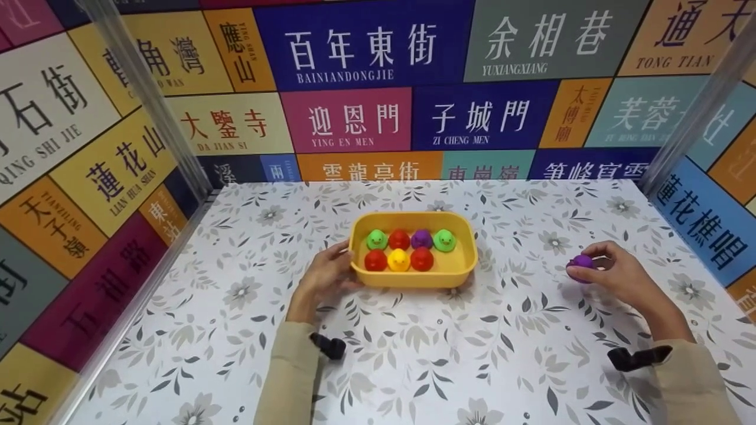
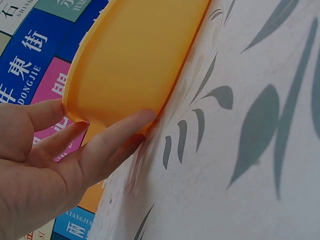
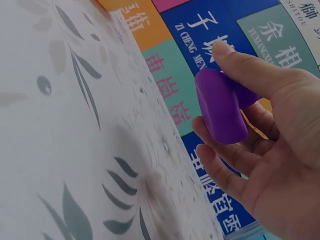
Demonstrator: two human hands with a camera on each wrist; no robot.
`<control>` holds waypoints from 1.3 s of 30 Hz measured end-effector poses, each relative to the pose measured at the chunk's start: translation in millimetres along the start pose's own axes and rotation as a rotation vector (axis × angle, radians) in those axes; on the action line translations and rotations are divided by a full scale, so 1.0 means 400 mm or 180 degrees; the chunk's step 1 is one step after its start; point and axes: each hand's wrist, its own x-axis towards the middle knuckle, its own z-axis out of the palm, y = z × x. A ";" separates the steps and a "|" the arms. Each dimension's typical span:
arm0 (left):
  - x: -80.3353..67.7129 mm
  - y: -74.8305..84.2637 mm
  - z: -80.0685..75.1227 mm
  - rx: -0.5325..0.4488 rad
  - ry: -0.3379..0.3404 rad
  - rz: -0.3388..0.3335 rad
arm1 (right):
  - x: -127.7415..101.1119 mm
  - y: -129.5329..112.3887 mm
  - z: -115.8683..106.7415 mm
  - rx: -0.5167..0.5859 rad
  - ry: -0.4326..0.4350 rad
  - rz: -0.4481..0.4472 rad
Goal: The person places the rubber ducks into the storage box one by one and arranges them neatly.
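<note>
At the middle of the head view, a yellow plastic tub stands on the table. My left hand holds its left end, fingertips against the outer wall and rim; the left wrist view shows the fingers on that wall. Inside the tub lie small toy ducks in two rows: green, red, purple and green behind, with red, yellow and red in front. To the right, my right hand pinches a purple toy duck between thumb and fingers, above the tabletop.
The table has a white covering printed with grey leaves and flowers. Behind it and at both sides stand walls of coloured street-name panels. Clear upright posts mark the back corners. Black wrist straps show by the sleeves.
</note>
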 end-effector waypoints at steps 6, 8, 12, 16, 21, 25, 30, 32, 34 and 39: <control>-0.002 0.001 -0.001 -0.0015 0.0017 -0.0040 | 0.000 -0.025 0.024 0.0078 -0.0035 -0.0149; 0.000 0.001 -0.001 -0.0019 0.0023 -0.0069 | 0.001 -0.034 0.032 0.0106 -0.0057 -0.0181; 0.001 0.002 -0.004 -0.0033 0.0017 -0.0095 | 0.003 -0.056 0.049 0.0192 -0.0109 -0.0229; 0.000 0.003 -0.005 -0.0005 0.0019 -0.0075 | 0.004 -0.073 0.070 0.0221 -0.0135 -0.0304; 0.001 0.002 -0.002 0.0050 0.0065 -0.0105 | 0.003 -0.090 0.099 0.0319 -0.0197 -0.0430; 0.001 0.002 0.000 0.0061 0.0044 -0.0103 | 0.000 -0.104 0.119 0.0398 -0.0249 -0.0572; 0.000 0.004 -0.001 -0.0019 0.0012 -0.0099 | -0.003 -0.127 0.141 0.0322 -0.0283 -0.0829; 0.000 0.004 -0.001 -0.0052 0.0011 -0.0117 | -0.003 -0.138 0.150 0.0356 -0.0320 -0.0908; 0.000 0.004 0.000 -0.0058 0.0016 -0.0137 | -0.002 -0.150 0.160 0.0426 -0.0361 -0.0960; -0.001 0.003 0.001 0.0000 0.0009 -0.0120 | 0.006 -0.172 0.186 0.0551 -0.0400 -0.1087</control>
